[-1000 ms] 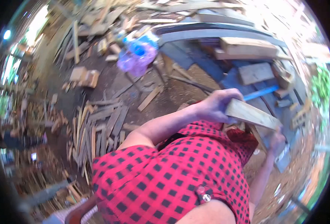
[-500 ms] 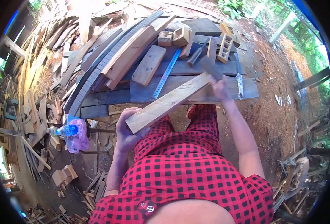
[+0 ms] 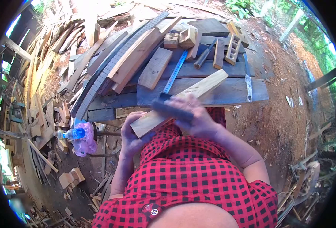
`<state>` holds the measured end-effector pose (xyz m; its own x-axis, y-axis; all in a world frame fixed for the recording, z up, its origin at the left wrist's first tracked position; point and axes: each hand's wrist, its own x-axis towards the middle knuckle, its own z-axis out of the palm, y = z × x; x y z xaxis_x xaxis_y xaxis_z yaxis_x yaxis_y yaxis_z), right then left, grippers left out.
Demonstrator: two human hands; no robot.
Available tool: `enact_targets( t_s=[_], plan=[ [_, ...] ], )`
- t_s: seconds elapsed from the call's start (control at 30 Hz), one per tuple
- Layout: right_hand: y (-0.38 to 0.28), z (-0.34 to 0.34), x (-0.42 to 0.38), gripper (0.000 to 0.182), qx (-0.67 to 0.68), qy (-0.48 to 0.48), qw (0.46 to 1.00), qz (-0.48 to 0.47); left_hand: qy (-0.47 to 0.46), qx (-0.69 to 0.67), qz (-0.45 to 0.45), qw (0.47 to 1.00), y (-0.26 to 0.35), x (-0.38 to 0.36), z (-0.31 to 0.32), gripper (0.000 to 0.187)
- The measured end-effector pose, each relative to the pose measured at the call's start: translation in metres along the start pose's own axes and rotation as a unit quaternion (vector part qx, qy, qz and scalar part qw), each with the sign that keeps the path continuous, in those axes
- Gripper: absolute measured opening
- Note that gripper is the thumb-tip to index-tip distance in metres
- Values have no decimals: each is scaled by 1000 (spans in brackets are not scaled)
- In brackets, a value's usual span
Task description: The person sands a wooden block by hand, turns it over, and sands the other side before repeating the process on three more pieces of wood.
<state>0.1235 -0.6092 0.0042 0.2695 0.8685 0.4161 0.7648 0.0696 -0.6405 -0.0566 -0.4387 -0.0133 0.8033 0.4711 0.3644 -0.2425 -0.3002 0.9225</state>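
A long squared wooden piece (image 3: 206, 84) slants from my left hand up to the bench (image 3: 259, 91), its far end over the bench planks. My left hand (image 3: 133, 131) is wrapped round the near end of this piece. My right hand (image 3: 194, 114) holds a dark, block-shaped tool (image 3: 171, 111), blurred by motion, across the middle of the piece. The tool hides part of the wood. Behind it, a blue ruler (image 3: 176, 72) lies on the bench beside a short wooden block (image 3: 155, 68).
Curved and straight timbers (image 3: 137, 49) lie on the bench's left. A chisel (image 3: 206, 55), small blocks (image 3: 187, 38) and a slotted wooden piece (image 3: 233, 48) lie at the back. A bottle (image 3: 73, 133) and pink bag (image 3: 85, 142) hang at left. Wood scraps (image 3: 71, 178) cover the ground.
My right hand has moved left and toward me along the wooden piece with the dark tool, from its far end to its nearer half. My left hand keeps its hold.
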Motion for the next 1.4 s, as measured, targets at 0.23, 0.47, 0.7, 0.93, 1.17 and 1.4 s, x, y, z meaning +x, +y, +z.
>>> enact_targets(
  t_s=[0.23,0.47,0.7,0.93,1.17,1.4],
  plan=[
    [159,-93,-40,48,-131,162,849,486,13,-61,-2,998,-5,-3,1,54],
    [139,-42,-35,41,-37,267,926,265,187,-218,-198,937,-12,-4,5,32],
    [21,59,7,50,-102,43,994,2,253,-379,-296,840,-28,-9,6,37],
    [27,67,17,46,85,9,996,1,257,-362,-263,857,-48,-22,7,38],
    [291,-52,-57,59,-238,115,945,193,255,-400,-311,823,-60,-29,6,28],
    [297,-61,-80,58,-572,-101,792,189,212,-335,-240,886,-42,-29,-4,45]
  ],
)
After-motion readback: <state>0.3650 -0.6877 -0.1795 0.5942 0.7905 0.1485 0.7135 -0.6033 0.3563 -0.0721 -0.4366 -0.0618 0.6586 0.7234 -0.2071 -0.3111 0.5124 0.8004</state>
